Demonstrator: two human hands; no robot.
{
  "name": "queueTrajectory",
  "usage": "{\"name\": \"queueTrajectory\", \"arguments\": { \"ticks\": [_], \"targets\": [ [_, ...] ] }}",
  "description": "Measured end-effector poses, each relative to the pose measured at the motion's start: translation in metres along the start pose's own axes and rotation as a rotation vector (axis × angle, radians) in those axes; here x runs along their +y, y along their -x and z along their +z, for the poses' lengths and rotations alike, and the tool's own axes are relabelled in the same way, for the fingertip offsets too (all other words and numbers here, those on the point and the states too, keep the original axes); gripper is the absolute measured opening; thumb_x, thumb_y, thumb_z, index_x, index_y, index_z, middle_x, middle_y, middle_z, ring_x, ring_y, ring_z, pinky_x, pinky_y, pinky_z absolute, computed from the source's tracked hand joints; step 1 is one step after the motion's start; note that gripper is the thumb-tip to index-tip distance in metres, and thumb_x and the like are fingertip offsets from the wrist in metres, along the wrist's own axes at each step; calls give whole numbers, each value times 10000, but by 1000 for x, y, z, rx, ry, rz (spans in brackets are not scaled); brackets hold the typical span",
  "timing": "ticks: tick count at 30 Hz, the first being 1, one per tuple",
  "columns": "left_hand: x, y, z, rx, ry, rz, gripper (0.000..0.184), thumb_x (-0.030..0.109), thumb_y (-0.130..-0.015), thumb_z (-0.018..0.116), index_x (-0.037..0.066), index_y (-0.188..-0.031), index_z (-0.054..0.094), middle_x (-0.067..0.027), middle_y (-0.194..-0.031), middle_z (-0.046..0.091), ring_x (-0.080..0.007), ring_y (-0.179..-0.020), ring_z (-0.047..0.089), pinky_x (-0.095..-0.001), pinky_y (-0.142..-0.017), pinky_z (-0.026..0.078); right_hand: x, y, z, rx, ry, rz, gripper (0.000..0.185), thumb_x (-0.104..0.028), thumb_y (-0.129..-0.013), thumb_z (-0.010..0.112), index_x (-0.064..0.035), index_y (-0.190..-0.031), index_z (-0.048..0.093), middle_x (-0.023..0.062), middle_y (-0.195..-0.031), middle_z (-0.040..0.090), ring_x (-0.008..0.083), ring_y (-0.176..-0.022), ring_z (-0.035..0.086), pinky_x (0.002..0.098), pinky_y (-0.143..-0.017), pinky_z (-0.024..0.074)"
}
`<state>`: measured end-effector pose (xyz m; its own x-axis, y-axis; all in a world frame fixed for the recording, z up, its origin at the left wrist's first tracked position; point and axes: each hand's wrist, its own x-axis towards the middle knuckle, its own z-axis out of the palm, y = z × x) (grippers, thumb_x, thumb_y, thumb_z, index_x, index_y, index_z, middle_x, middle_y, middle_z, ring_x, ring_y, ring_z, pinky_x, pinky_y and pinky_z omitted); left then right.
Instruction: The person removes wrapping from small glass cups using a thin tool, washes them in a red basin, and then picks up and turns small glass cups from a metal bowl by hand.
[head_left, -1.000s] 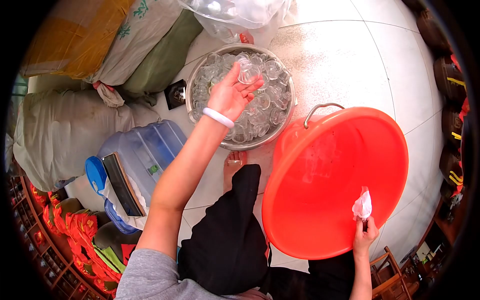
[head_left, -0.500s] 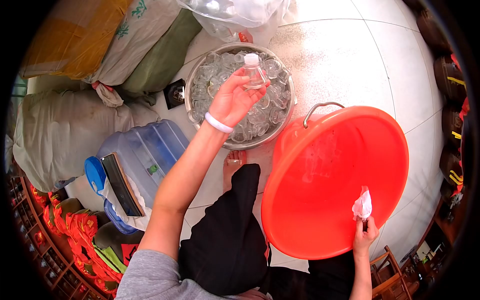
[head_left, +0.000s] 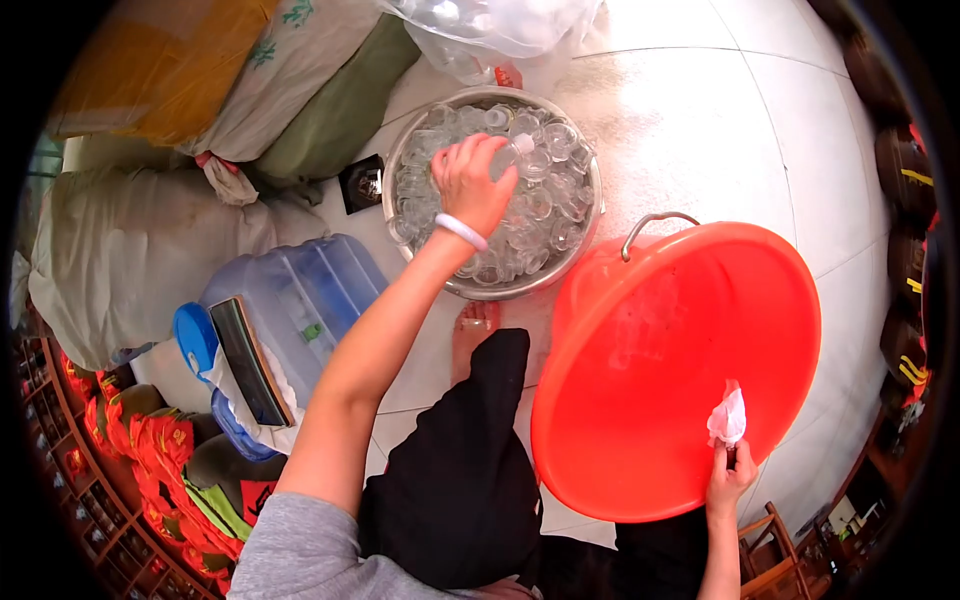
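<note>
My left hand (head_left: 474, 188), with a pale bracelet at the wrist, reaches over a round metal basin (head_left: 592, 232). Its fingers curl around a small clear bottle (head_left: 507, 156) with a whitish cap, tilted so the cap points away to the right. Beneath it, many small clear glass or plastic vessels (head_left: 540, 205) fill the basin. My right hand (head_left: 732, 478) grips a short dark handle topped by a bunched white cloth (head_left: 728, 415), held over the near right side of a large red bucket (head_left: 570, 440). The bucket leans with its mouth towards me.
A blue-tinted water jug (head_left: 300, 290) lies left, with a phone (head_left: 250, 360) on it. Full sacks (head_left: 130, 250) and a taped carton (head_left: 150, 70) stand behind. A clear plastic bag (head_left: 500, 30) is beyond the basin. Dark jars (head_left: 905, 180) line the right edge.
My left hand has turned palm down and lowered the bottle towards the basin, tipping it from upright to tilted. My right hand and the white cloth have stayed nearly in place.
</note>
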<state>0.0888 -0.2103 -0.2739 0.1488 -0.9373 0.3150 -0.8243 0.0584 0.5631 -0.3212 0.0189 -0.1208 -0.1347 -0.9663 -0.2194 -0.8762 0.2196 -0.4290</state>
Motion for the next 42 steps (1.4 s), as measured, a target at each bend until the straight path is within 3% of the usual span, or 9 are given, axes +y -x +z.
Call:
{"name": "queueTrajectory", "arguments": {
  "ticks": [6,8,12,26,31,35,37,40,42],
  "targets": [
    [-27,-19,11,-173,-85,-41,316,185,-676,666,85,-974,642,-101,-1045,609,-265,-995,547,-417,-947,332,-2,-1,1,9,6,2,90,33,-770,593,15,-858,582,106,-657,632,185,-556,613,273,-512,451],
    [-30,-28,3,-205,248,-190,324,207,-690,667,75,-986,666,-119,-1048,625,-283,-986,570,-388,-904,409,-1,-1,1,17,9,-9,91,33,-770,591,15,-859,582,109,-661,635,188,-562,618,277,-513,454],
    [-45,-44,-9,-230,670,-597,214,105,-779,653,18,-973,679,-45,-931,673,-115,-869,588,-249,-782,453,-2,-1,2,19,-6,-10,94,39,-769,584,15,-860,581,106,-665,636,196,-563,619,278,-517,455],
    [-59,-47,-28,-433,310,-521,321,227,-646,726,-2,-866,677,-86,-800,675,-139,-708,615,-267,-669,480,-3,-2,2,29,-29,-20,89,28,-774,611,11,-855,579,103,-650,627,184,-533,591,270,-505,441],
    [-59,-16,-30,-464,-9,-283,417,263,-626,737,17,-955,664,-154,-948,634,-295,-841,604,-365,-772,478,-7,-2,5,68,-68,-39,21,13,-837,583,24,-831,565,36,-604,546,79,-523,442,230,-483,339],
    [-63,3,-25,-254,-80,-62,418,232,-642,751,3,-979,658,-110,-841,631,-195,-759,587,-305,-683,467,-8,-3,3,62,-62,-29,33,3,-839,589,24,-824,569,34,-593,539,78,-515,433,234,-474,327],
    [-58,9,-25,-44,212,-364,296,200,-709,724,-1,-918,664,-95,-832,628,-173,-747,584,-291,-651,459,-5,-2,1,26,-24,-12,87,33,-773,614,9,-851,583,95,-647,632,162,-540,600,260,-503,445],
    [-69,8,-28,86,852,-970,181,176,-764,691,35,-873,663,-65,-747,615,-178,-666,572,-285,-614,448,-3,-2,2,45,-18,-39,88,38,-771,611,11,-850,583,90,-633,624,152,-520,583,254,-490,435],
    [-76,8,-33,96,1000,-1096,135,182,-817,644,51,-845,625,-41,-658,590,-156,-611,556,-275,-547,417,-8,-2,3,54,-42,-27,40,12,-805,606,15,-834,578,59,-608,575,114,-511,500,246,-476,373]
  ]
}}
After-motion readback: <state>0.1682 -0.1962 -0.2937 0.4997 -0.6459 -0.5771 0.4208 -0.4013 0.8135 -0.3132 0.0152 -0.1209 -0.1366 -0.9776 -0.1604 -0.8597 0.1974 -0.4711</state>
